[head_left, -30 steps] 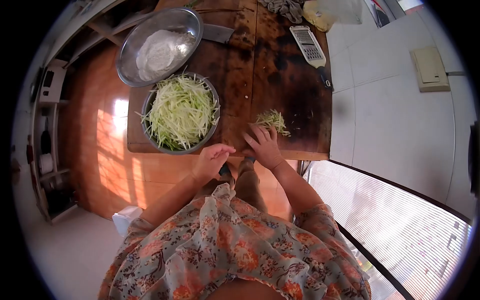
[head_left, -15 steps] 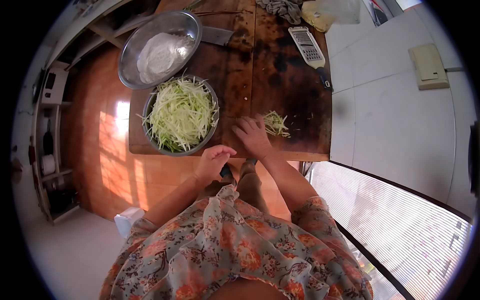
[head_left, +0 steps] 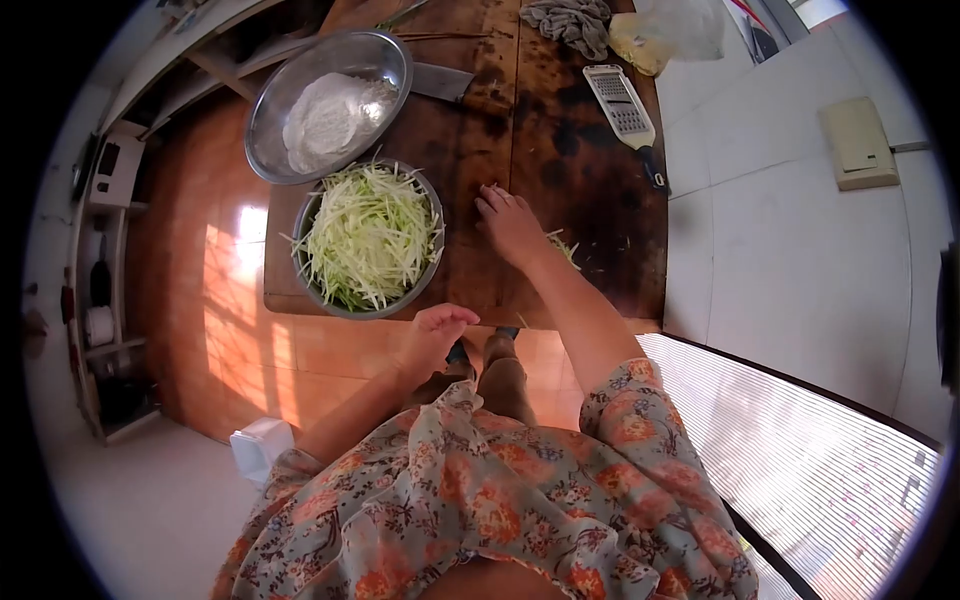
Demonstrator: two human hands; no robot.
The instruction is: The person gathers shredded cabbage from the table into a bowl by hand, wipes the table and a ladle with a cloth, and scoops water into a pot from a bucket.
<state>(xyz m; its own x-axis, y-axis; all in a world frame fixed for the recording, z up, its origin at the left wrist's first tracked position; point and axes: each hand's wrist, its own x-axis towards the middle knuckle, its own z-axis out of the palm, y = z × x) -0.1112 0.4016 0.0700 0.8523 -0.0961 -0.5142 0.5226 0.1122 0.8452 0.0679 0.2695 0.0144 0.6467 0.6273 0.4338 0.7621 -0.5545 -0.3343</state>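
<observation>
Two bare hands at the near side of a dark wooden table (head_left: 590,185). Right hand (head_left: 508,222): palm down over the boards, fingers parted and slightly bent, clenched on nothing visible; underside hidden, so cannot tell whether scraps lie beneath. Left hand (head_left: 440,330): at the front edge, fingers loosely curled, grasping nothing in view.

Just beside the right wrist, a small heap of pale green shreds (head_left: 565,246) on the wood; the wrist and forearm block part of it. Left of the right hand, a little apart, a round bowl (head_left: 309,283) piled above its rim with more shreds (head_left: 370,235), some strands poking out over the side.

Beyond that, a wider metal bowl (head_left: 262,137) with white powder (head_left: 335,118), its near rim overlapping the shred bowl's far edge. A broad blade (head_left: 441,82) juts from behind the metal bowl; the rest is hidden.

Right side, well apart from both hands: a flat grater (head_left: 620,105), dark handle end toward the near side. Farther back, a crumpled grey cloth (head_left: 570,24), then a clear plastic bag (head_left: 680,30) with something yellowish inside.
</observation>
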